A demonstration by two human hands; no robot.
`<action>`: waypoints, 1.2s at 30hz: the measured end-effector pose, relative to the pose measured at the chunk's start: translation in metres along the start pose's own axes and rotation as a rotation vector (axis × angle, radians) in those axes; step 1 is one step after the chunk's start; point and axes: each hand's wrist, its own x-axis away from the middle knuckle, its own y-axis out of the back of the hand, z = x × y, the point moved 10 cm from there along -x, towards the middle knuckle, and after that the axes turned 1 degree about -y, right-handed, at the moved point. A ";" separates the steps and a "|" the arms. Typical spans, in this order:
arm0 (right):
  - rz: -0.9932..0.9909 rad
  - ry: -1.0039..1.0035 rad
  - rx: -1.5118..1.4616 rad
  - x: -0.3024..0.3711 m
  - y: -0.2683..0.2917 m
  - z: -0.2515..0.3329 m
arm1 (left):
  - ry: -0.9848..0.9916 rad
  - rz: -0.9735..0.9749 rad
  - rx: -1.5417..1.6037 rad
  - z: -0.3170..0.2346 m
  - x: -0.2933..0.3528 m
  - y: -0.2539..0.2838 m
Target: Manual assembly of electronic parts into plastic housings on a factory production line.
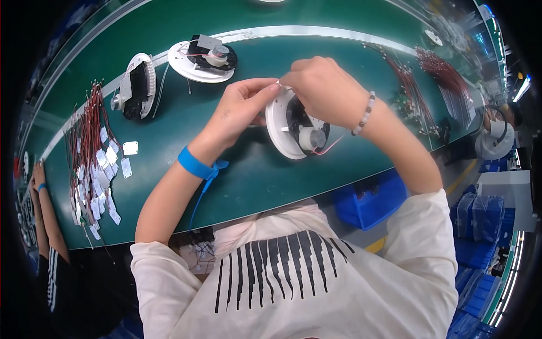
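The green table (243,183)'s left end bore tagged wires (101,159), its right end red wires (446,72); a blue bin (370,209) sat below its near edge. Over its middle, a white disc (276,123) was partly hidden by the right hand (327,90), its grip unclear; the left hand (238,110) pinched a tiny white tip (278,83).
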 end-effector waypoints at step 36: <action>0.010 -0.604 -1.424 0.046 -0.107 -0.099 | -0.374 -0.436 -1.126 -0.068 0.064 0.115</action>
